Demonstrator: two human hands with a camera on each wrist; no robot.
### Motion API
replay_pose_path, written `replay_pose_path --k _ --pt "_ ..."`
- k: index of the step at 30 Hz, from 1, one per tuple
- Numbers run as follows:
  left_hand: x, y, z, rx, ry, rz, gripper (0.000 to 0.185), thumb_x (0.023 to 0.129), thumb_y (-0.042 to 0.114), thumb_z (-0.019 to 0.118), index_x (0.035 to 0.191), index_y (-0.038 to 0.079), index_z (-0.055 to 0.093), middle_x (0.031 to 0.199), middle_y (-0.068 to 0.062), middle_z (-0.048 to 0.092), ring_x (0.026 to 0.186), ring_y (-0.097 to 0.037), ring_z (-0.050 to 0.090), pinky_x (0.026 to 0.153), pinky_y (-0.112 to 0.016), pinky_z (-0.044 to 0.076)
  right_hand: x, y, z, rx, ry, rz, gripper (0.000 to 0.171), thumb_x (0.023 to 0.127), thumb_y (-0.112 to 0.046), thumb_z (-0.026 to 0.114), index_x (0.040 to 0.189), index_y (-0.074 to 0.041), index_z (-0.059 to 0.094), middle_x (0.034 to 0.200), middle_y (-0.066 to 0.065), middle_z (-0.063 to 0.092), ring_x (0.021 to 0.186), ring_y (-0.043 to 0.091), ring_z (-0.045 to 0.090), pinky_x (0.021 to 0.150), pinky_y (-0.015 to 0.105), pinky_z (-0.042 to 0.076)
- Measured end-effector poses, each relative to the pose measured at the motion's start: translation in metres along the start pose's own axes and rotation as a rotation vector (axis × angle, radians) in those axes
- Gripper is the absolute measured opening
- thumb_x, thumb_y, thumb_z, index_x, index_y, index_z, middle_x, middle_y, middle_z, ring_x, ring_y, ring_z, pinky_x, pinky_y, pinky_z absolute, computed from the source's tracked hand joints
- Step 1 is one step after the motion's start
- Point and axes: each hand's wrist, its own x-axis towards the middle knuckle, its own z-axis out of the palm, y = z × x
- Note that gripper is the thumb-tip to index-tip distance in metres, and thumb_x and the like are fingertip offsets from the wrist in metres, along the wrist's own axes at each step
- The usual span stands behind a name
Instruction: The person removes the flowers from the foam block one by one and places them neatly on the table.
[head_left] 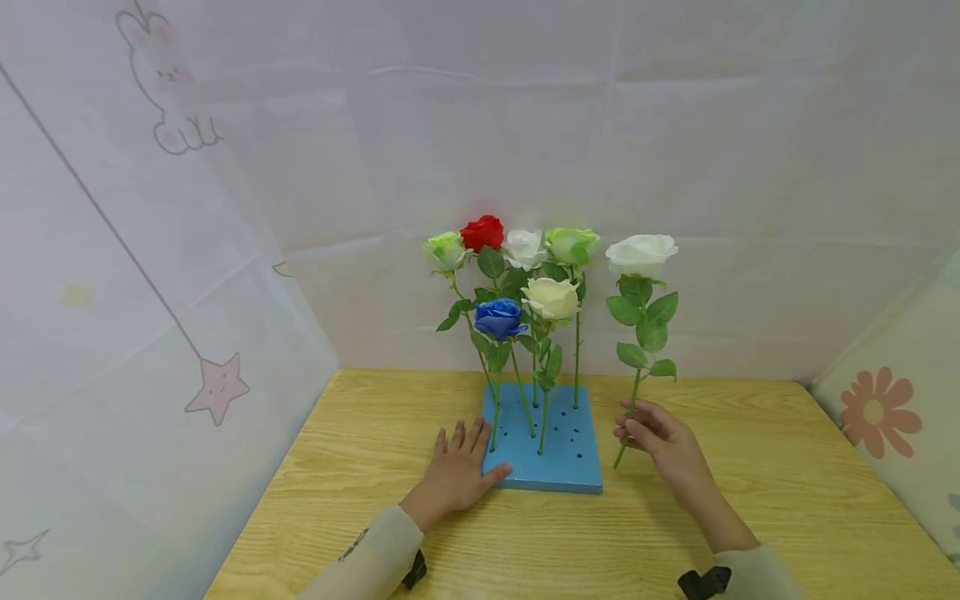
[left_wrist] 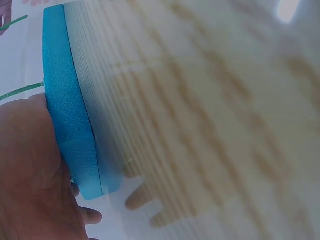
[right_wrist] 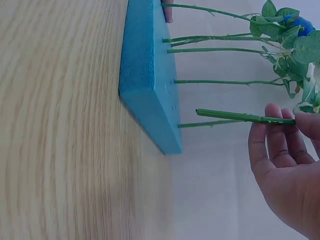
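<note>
From the head view, a white rose (head_left: 641, 254) with a green leafy stem is pinched upright in the right hand (head_left: 660, 437), just right of the blue foam block (head_left: 566, 462) on the counter (head_left: 360, 508); the left hand (head_left: 457, 471) lies flat, fingers straight, against the block's left edge. In the left wrist view, the counter is blurred. In the right wrist view, the bloom is cut off.
</note>
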Motion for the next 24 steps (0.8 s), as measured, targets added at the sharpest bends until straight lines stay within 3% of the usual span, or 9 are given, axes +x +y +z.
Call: replay_pose_path --k 7,14,24 --pt "-0.001 0.002 -0.003 0.002 -0.006 -0.01 0.092 0.098 0.076 0.025 0.165 0.013 0.014 0.17 -0.008 0.011 0.154 -0.041 0.013 0.12 -0.065 0.008 -0.008 0.003 -0.018 -0.019 -0.025 -0.021 0.046 0.104 -0.022 0.06 0.144 -0.001 0.052 0.116 0.001 0.071 0.102 0.016 0.072 0.085 0.032 0.059" --pt "0.0 0.003 -0.002 0.013 0.002 -0.007 0.092 0.098 0.076 0.025 0.164 0.012 0.016 0.17 -0.009 0.012 0.154 -0.042 0.014 0.12 -0.066 0.009 -0.017 0.005 -0.033 -0.054 -0.032 0.019 0.05 0.105 -0.024 0.059 0.149 -0.002 0.047 0.115 -0.003 0.071 0.101 0.016 0.071 0.085 0.036 0.06" --pt "0.0 0.002 -0.002 0.03 -0.006 -0.004 0.093 0.098 0.077 0.023 0.165 0.013 0.014 0.17 -0.009 0.011 0.154 -0.041 0.015 0.12 -0.065 0.01 -0.032 0.004 -0.042 -0.091 -0.046 0.17 0.061 0.1 -0.029 0.066 0.151 -0.003 0.044 0.118 0.017 0.066 0.099 0.017 0.072 0.085 0.041 0.06"
